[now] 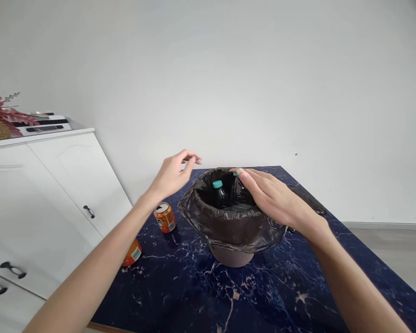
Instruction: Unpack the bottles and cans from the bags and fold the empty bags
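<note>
A small bin [230,256] stands on the table, lined with a black plastic bag [235,229] folded over its rim. Inside are two clear plastic bottles, one with a fully visible green cap [217,184], the other a bottle [241,192] partly behind my right hand. My right hand [275,194] lies stretched out over the bin's right rim, its fingertips close to the second cap; whether they touch it I cannot tell. My left hand [175,172] hovers left of the bin, loosely bent, thumb apart, holding nothing. Below it stands an orange drink can [165,217].
Another orange can [132,253] is partly hidden behind my left forearm. Black plastic [308,200] lies right of the bin on the dark blue marbled table [194,296]. White cabinets [55,194] stand at left, and a pale wall [229,83] rises behind.
</note>
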`<state>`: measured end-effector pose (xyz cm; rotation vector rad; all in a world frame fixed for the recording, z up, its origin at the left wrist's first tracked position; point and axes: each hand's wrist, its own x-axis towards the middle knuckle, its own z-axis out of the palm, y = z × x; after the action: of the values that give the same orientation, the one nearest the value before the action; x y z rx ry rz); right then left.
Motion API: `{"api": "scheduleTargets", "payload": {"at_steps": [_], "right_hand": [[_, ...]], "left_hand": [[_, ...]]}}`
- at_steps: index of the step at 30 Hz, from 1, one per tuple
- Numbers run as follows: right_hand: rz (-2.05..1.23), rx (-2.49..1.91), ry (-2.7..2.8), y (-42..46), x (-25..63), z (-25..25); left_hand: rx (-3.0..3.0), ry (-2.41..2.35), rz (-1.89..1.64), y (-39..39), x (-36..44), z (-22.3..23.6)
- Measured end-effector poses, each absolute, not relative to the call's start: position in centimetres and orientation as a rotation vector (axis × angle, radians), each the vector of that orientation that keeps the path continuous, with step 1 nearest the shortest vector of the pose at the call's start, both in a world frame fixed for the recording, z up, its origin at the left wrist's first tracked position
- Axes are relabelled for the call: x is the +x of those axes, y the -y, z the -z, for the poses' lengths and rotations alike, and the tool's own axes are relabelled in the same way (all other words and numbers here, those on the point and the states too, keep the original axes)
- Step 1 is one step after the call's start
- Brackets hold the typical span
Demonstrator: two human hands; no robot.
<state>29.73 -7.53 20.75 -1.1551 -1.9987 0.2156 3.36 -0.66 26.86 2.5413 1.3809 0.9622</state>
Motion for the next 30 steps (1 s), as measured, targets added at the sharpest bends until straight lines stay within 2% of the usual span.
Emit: {"api": "scheduleTargets", "payload": {"at_steps": [2, 4, 8, 11, 15, 19, 21, 22, 24, 26, 28, 30], "right_hand": [[-0.228, -1.163, 1.998, 7.6, 29.6, -20.8], [-0.212, -1.159, 1.978, 7.7, 29.4, -20.9], [-0.099, -1.098, 1.847, 8.5, 28.9, -21.6], [-0.095, -1.066, 1.785, 9.4, 28.9, -22.2], [-0.134, -1.054, 1.761, 10.0, 29.2, -22.6], [-0.133, -1.046, 1.753, 9.8, 29.6, -22.6], [-0.136, -1.045, 1.744, 9.6, 29.7, -22.5], [-0.141, -1.043, 1.740, 9.6, 29.7, -22.5], [-0.150, -1.041, 1.735, 9.5, 29.8, -22.5], [-0.158, -1.044, 1.735, 9.5, 29.8, -22.5], [-0.159, -1.044, 1.736, 9.5, 29.8, -22.4], [-0.157, -1.036, 1.736, 9.5, 29.9, -22.4]], "left_hand": [[2.541, -1.628, -0.806, -0.1, 1.2, -26.5], [2.531, -1.831, -0.434, -1.1, -1.0, -25.5], [2.431, -1.962, 0.021, -2.4, -4.6, -22.1], [2.390, -2.003, 0.187, -2.6, -6.2, -19.5], [2.386, -1.984, 0.225, -2.6, -7.3, -17.5], [2.384, -2.079, 0.070, -2.6, -7.4, -18.7], [2.376, -2.175, -0.152, -2.2, -6.9, -20.7], [2.378, -2.213, -0.315, -1.9, -6.4, -22.0], [2.346, -2.204, -0.922, -0.7, -5.1, -24.8], [2.404, -1.920, -1.402, 0.9, -3.3, -27.4], [2.435, -1.599, -1.489, 2.7, -1.4, -29.3], [2.459, -1.399, -1.364, 4.3, 0.6, -30.4]]}}
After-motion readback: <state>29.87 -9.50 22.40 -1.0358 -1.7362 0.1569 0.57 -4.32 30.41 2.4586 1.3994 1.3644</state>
